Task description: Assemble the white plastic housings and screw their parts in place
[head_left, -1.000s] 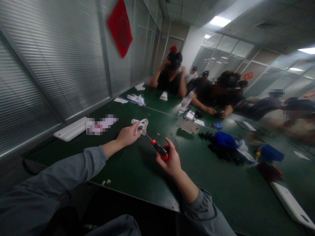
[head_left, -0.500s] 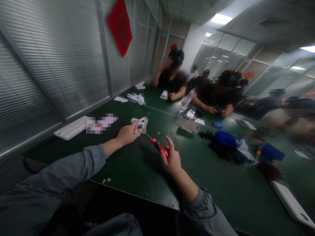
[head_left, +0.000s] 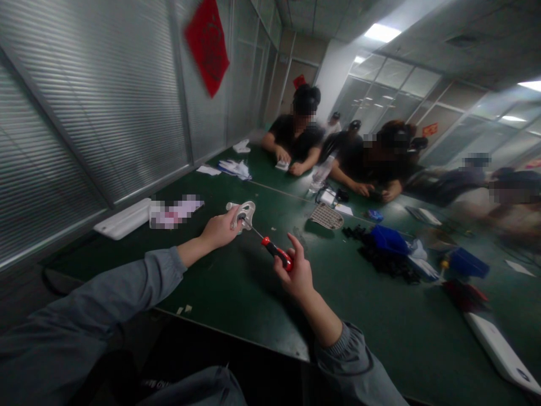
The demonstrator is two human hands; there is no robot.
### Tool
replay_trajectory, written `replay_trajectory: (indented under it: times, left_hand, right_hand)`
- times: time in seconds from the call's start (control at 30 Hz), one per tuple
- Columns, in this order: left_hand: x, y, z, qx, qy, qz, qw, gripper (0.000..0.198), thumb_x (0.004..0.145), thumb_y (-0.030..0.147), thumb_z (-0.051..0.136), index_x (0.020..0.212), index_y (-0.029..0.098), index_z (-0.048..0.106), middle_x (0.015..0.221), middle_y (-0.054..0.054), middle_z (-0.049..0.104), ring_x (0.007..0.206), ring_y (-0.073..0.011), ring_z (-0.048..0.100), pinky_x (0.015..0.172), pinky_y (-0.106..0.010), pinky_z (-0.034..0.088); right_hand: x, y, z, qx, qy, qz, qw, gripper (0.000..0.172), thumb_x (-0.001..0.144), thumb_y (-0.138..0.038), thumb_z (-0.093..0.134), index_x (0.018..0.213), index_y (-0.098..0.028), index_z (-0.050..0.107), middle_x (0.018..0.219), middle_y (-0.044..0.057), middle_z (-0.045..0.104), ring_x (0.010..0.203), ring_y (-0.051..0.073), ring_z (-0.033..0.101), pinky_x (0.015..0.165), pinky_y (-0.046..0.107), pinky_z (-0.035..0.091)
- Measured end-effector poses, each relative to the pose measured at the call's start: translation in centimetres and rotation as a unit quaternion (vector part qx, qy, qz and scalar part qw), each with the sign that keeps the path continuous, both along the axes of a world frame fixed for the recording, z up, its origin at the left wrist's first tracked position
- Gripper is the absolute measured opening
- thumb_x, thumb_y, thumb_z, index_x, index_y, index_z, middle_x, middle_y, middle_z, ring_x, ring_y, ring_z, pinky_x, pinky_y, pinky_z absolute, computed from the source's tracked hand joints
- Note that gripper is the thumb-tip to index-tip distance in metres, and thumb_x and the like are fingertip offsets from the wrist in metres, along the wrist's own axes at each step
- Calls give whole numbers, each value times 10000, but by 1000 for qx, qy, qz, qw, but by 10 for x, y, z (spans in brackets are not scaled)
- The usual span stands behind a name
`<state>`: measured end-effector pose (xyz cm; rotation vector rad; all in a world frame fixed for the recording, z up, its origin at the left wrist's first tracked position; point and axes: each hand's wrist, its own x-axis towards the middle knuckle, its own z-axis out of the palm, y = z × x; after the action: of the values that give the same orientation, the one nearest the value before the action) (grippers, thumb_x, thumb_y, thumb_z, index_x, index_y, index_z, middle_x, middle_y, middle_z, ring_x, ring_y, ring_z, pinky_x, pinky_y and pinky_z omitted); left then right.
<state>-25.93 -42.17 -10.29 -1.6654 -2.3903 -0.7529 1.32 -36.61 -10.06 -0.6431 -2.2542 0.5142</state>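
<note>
My left hand [head_left: 221, 229] is closed around a pale, clear-looking plastic part [head_left: 249, 210] with a rounded loop shape and a dark round spot in it. My right hand [head_left: 297, 273] grips a red and black screwdriver [head_left: 276, 253] by its handle, with the index finger lifted away. The screwdriver's thin shaft points up and left, and its tip meets the plastic part near the dark spot. Both hands are above the green table [head_left: 236, 287]. The exact contact at the tip is too small to make out.
A long white case [head_left: 122, 219] lies to the left. Ahead is a beige grid-like plate [head_left: 327, 216]. On the right are blue bins [head_left: 389, 239], black small parts [head_left: 391, 262] and another white case [head_left: 501, 347]. Across the table, a person [head_left: 296, 132] and other people sit working.
My hands and the screwdriver keep nearly the same pose; the whole view shifts slightly. Across the table, a person's raised hand has come down to the white item on the table.
</note>
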Motion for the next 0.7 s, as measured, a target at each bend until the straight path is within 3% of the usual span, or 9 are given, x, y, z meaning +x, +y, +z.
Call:
replay_trajectory:
  times: [0.13,0.33,0.53,0.6,0.7]
  left_hand:
    - [0,-1,1,-6,-9,-3,1000,534,957,367,481,1441,149,419,987,-110,748,869,-266,730,726,-309,515]
    - [0,0,0,1,-12,-12,1000,528,953,357,491,1440,168,415,1012,-105,746,883,-265,728,737,-311,518]
    - [-2,1,-1,-2,-16,2,1000,520,956,375,476,1428,162,426,972,-109,751,859,-273,731,716,-313,516]
    - [-2,1,0,-2,-20,2,1000,520,954,371,482,1426,159,427,979,-111,750,859,-268,731,718,-308,516]
    - [-2,1,0,3,-21,-6,1000,514,954,357,486,1426,164,423,983,-104,748,853,-258,729,715,-302,516]
  right_hand:
    - [-1,-1,1,17,4,21,1000,754,839,-357,650,1484,-209,289,945,47,650,701,161,645,630,267,524]
    - [3,0,0,0,-15,26,1000,620,963,-355,469,1509,-167,243,726,-14,608,508,127,558,508,232,450]
    - [-3,-1,-2,10,22,8,1000,733,867,-376,624,1486,-201,273,904,31,638,648,145,618,589,256,509]
    - [-2,-1,0,6,15,12,1000,713,883,-361,598,1493,-197,269,957,55,647,689,159,639,627,277,529]
    - [1,0,0,-8,-9,11,1000,615,953,-332,475,1506,-185,250,898,49,664,595,150,618,579,279,515]
